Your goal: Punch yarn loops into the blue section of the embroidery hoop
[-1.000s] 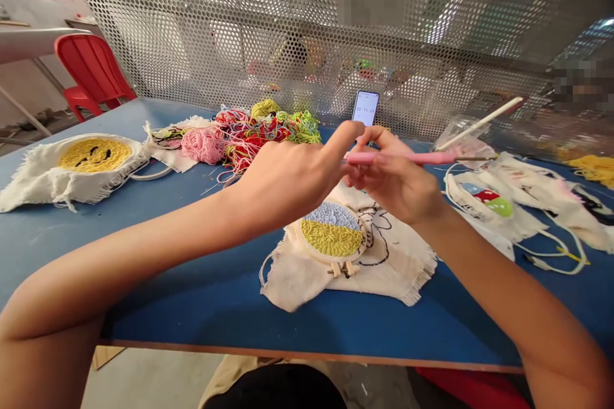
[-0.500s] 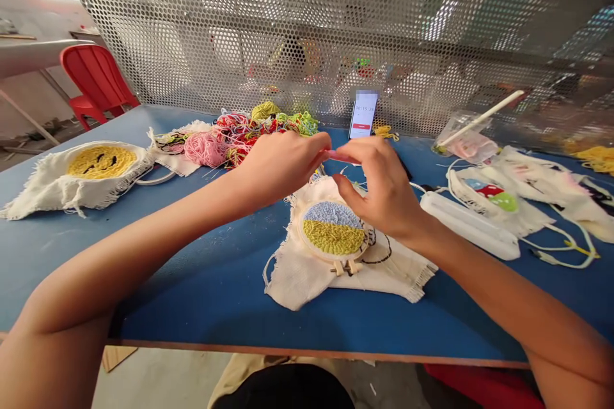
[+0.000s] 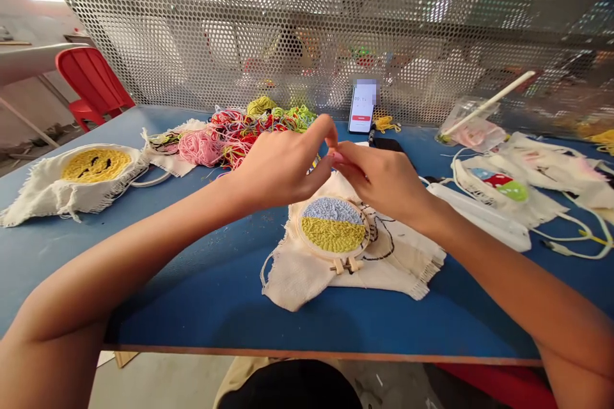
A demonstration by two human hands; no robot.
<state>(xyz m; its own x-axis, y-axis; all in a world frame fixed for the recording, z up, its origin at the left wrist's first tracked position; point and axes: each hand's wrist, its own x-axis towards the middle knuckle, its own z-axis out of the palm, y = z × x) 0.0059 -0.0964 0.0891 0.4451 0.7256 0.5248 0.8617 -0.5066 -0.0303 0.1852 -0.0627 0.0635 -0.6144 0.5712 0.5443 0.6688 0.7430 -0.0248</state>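
Above the blue desk (image 3: 192, 281), the left hand (image 3: 281, 166) and the right hand (image 3: 384, 182) are held together, fingertips meeting over a small pink punch needle (image 3: 337, 157), of which only a short end is seen between them. The left hand is pinched shut at thumb and forefinger on that pink end; the right hand is curled closed around the rest of the tool, which is hidden in its palm. Just below the hands, an embroidery hoop (image 3: 333, 233) is laid flat on a frayed cream cloth (image 3: 307, 278), its round field filled with pale blue loops above and yellow-green loops below. The tool is judged to be light, stiff and slim, best held along its barrel like a pen, while any thread at its tip would be limp and easily slipped. The cloth is judged soft and floppy outside the hoop, so the rigid hoop rim would be the firmer place to grasp. A tangle of coloured yarn (image 3: 249, 128) lies beyond, a propped phone (image 3: 363, 108) behind it, and a 2nd hooped piece with a yellow face (image 3: 96, 165) at far left.
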